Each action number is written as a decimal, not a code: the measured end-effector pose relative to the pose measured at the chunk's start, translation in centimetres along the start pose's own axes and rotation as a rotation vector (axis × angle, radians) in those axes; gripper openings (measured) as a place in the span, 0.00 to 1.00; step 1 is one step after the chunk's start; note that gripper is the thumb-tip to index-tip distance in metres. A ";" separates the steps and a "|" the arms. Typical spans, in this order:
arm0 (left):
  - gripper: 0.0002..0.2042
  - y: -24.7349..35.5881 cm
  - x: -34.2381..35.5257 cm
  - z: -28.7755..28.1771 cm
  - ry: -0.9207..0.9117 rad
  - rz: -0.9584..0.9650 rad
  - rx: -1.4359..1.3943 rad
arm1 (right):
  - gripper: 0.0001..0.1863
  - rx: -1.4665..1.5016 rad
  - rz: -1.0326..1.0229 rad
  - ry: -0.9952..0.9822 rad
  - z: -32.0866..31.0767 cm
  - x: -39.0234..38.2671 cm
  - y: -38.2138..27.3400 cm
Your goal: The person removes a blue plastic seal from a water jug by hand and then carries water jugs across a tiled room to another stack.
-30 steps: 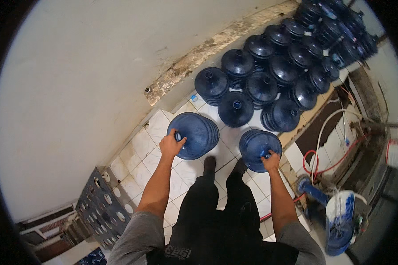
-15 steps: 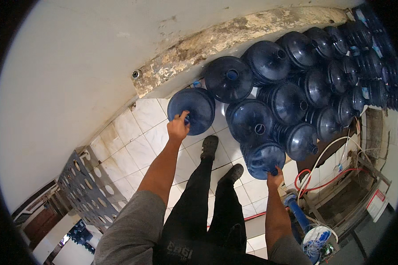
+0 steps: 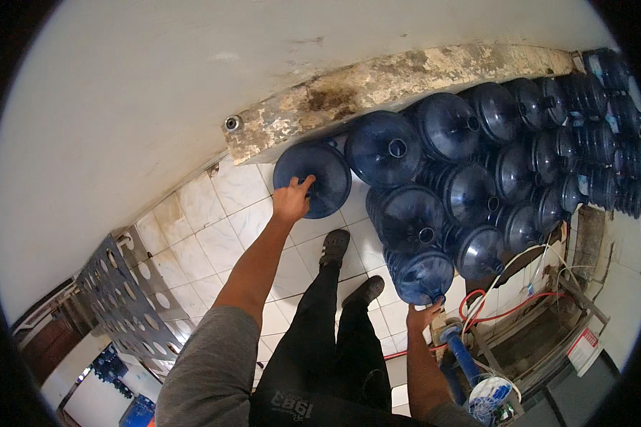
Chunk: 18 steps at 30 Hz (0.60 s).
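Blue water jugs: one (image 3: pixel 312 178) gripped by left hand (image 3: pixel 290 201) reaching stacked row (image 3: pixel 477 171), another (image 3: pixel 421 274) clasped by right hand (image 3: pixel 421 314), neither yet set down.

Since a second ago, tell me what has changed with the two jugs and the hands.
The person walked both blue jugs up to the stacked jugs. The left jug now stands at the row's end against the wall curb, left hand on its neck. The right jug sits against the stack's near side, right hand at its mouth. Both grips stayed; tiled floor and perforated rack unchanged.
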State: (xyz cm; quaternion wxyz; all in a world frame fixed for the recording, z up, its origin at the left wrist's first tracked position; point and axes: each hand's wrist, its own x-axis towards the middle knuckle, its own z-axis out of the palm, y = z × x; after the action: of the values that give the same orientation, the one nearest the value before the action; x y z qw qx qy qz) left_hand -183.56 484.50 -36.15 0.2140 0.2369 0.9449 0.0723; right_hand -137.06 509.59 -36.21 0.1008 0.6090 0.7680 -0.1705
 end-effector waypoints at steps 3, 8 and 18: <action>0.31 -0.8 0.7 -0.4 0.009 -0.064 -0.029 | 0.55 0.099 0.073 -0.065 0.8 -2.7 -0.8; 0.41 -1.1 0.6 -1.0 -0.109 -0.170 -0.043 | 0.36 0.319 0.080 -0.669 1.9 -4.7 -1.8; 0.36 1.9 -12.5 -1.0 0.021 -0.306 -0.396 | 0.22 0.519 -0.149 -0.895 -5.6 -8.2 -8.3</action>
State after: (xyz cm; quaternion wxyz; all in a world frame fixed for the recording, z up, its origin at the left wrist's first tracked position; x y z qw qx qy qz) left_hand -173.29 480.15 -30.22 0.2549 0.0436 0.9394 0.2252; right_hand -142.82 502.68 -26.90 0.2525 0.4251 0.6235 -0.6056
